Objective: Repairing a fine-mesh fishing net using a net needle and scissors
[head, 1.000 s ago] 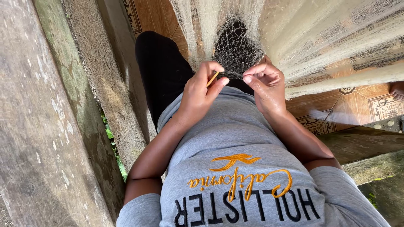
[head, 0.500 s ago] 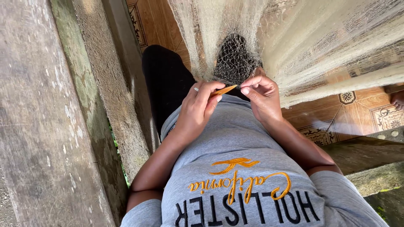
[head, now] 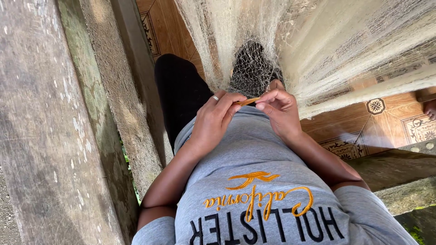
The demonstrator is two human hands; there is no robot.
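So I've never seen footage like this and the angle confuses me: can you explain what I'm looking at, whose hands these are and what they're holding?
There is no machine here. The camera is worn on a person's head and looks straight down their own body, so their grey printed T-shirt fills the bottom of the picture and their black-trousered legs stretch away from you.

The left hand, with a silver ring on one finger, and the right hand meet in the middle. Between their fingertips they pinch a small, slim orange-yellow stick-like tool; I cannot make out its exact shape.

Just beyond the hands, a pale, fine-meshed fishing net drapes over the lap and spreads across the brown patterned floor tiles. On the left stand weathered grey wooden beams.
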